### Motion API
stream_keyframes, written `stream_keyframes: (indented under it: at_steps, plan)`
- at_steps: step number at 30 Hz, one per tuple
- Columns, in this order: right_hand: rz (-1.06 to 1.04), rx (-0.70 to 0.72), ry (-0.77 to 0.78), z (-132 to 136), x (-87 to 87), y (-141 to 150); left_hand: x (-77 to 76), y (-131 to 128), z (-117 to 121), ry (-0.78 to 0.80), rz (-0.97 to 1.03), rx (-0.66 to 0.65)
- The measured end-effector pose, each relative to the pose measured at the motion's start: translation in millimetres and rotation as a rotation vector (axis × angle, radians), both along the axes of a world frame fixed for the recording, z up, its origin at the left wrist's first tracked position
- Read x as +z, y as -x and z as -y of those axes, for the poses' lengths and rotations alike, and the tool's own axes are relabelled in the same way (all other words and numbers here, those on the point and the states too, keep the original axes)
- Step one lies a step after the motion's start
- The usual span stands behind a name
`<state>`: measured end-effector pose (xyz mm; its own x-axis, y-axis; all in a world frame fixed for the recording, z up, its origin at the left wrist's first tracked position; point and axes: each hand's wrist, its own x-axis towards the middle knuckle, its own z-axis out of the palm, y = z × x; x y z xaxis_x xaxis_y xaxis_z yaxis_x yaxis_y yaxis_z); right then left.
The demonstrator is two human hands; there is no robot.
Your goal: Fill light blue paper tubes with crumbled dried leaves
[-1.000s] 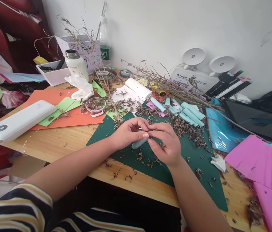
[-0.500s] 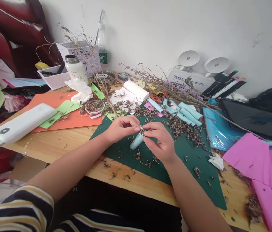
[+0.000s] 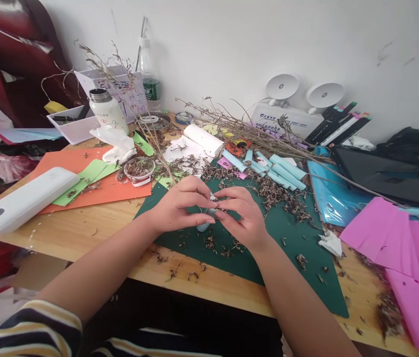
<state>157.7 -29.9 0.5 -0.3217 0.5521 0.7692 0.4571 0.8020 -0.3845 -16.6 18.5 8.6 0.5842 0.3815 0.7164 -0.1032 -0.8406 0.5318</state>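
My left hand [image 3: 183,206] and my right hand [image 3: 244,215] meet above the green mat [image 3: 261,267], fingertips close together. Between them is a light blue paper roll [image 3: 204,226], mostly hidden behind my left thumb. The fingers of both hands are curled in around its upper end. Small whitish and brown bits show at the fingertips, too small to name. Dried brown plant flakes [image 3: 209,242] lie scattered on the mat just below. More light blue paper rolls [image 3: 283,173] rest beyond my right hand, beside a heap of dried flakes [image 3: 276,196].
Dry twigs [image 3: 239,126] lie across the back. At left are a white power bank [image 3: 27,198], orange paper [image 3: 93,186], a clear round tub [image 3: 140,171] and an uncapped white bottle [image 3: 108,111]. Pink paper [image 3: 380,238] and a dark screen [image 3: 380,176] occupy the right.
My left thumb has dropped away from its fingers, and the blue roll is now mostly covered by the hand. The whole view has shifted slightly.
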Motion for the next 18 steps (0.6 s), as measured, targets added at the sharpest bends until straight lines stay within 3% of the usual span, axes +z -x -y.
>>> stream_keyframes:
  at_steps: [2,5,8,14,18]
  plan:
    - [0.012,0.011,-0.007,0,0.9,0,0.6,-2,3,-0.016,0.036,0.041]
    - [0.02,0.034,-0.006,1,2.2,3,-0.1,-6,9,0.138,0.105,0.075]
    - [0.018,0.05,-0.003,1,2.4,5,-0.7,-9,12,0.444,0.107,0.025]
    - [-0.017,0.059,0.054,2,-1.0,7,2.3,-12,13,1.176,0.066,-0.267]
    - [-0.07,0.063,0.069,4,-4.1,11,3.5,-13,14,1.41,0.028,-0.296]
